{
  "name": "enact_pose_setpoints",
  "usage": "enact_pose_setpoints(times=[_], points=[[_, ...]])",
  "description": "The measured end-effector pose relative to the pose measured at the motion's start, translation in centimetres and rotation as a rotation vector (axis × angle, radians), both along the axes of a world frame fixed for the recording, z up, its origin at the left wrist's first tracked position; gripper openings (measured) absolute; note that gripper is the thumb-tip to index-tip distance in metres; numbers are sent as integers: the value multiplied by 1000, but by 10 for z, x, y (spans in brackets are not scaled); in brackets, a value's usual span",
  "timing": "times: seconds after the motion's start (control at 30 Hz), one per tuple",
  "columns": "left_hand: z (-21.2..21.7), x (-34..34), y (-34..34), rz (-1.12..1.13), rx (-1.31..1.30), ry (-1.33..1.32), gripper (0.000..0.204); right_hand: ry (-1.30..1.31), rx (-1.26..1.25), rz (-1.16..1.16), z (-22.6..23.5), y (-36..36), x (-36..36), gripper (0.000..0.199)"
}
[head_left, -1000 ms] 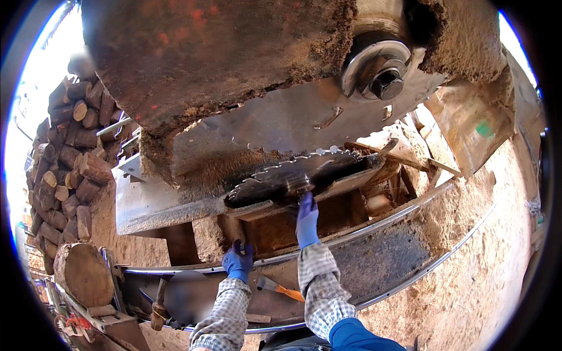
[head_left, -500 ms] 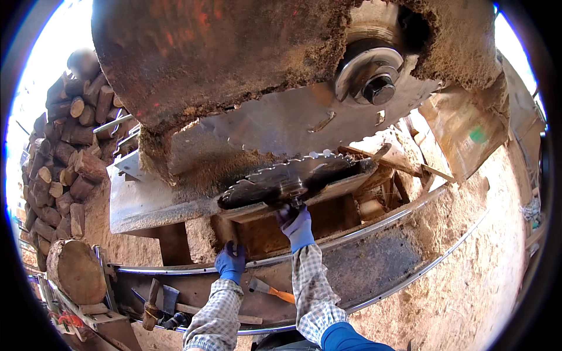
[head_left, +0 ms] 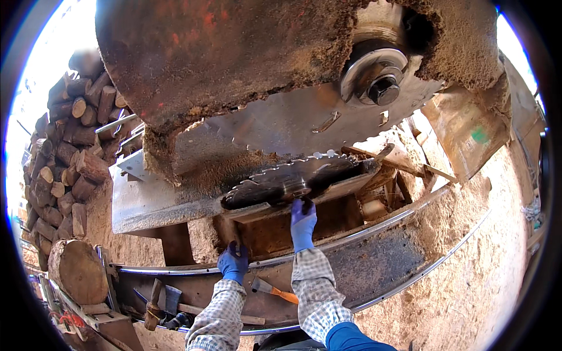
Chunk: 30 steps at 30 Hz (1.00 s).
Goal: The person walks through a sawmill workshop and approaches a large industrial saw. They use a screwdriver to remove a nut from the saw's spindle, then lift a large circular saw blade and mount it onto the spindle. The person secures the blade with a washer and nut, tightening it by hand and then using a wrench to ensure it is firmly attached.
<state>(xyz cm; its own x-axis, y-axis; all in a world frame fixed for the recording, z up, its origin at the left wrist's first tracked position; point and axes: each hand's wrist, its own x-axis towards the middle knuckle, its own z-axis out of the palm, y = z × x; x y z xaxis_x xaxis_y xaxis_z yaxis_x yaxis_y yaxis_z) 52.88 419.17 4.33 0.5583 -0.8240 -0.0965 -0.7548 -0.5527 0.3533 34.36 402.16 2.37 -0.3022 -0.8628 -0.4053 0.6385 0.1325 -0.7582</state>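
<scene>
Big circular saw blade (head_left: pixel 293 126) w/ hub nut (head_left: pixel 383 89) fills the top of the head view, half under a rusty guard (head_left: pixel 222 52) caked in sawdust. Below it lies a smaller toothed blade (head_left: pixel 287 178), flat on a wooden ledge of the saw frame, teeth toward the big blade.

R hand (head_left: pixel 303 217), blue glove, is stretched up w/ fingertips at the near edge of the lying blade, about its middle. The fingers look extended and touching the rim; can't tell if they pinch it or only press on it.

L hand (head_left: pixel 234 261), blue glove too, sits lower and to the left, curled over the edge of the rusty frame plate (head_left: pixel 374 263) beside a wooden upright. Grip looks pressed together on that edge, but the fingers are partly hidden. Both sleeves are checked.

Near the L hand, on the curved metal rail (head_left: pixel 193 270): a hatchet w/ orange handle (head_left: pixel 274 290) between the two forearms, and further left a hammer (head_left: pixel 153 304) plus a dark tool I can't make out.

Far left is a stack of split logs (head_left: pixel 64 152), w/ one round log end (head_left: pixel 79 272) closer in. Sawdust-covered ground (head_left: pixel 468 281) on the right.
</scene>
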Motion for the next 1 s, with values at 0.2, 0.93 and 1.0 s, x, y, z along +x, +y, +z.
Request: enact_pose_setpoints(times=[0.2,0.93,1.0], points=[[-10,1,-1,-36,-22,-15,53,106,-127,-161,8,-9,-3,29],[-18,9,15,56,-1,-50,47,-253,269,428,2,5,-20,63],[-15,4,9,41,-24,-44,47,36,73,292,-7,2,-10,69]])
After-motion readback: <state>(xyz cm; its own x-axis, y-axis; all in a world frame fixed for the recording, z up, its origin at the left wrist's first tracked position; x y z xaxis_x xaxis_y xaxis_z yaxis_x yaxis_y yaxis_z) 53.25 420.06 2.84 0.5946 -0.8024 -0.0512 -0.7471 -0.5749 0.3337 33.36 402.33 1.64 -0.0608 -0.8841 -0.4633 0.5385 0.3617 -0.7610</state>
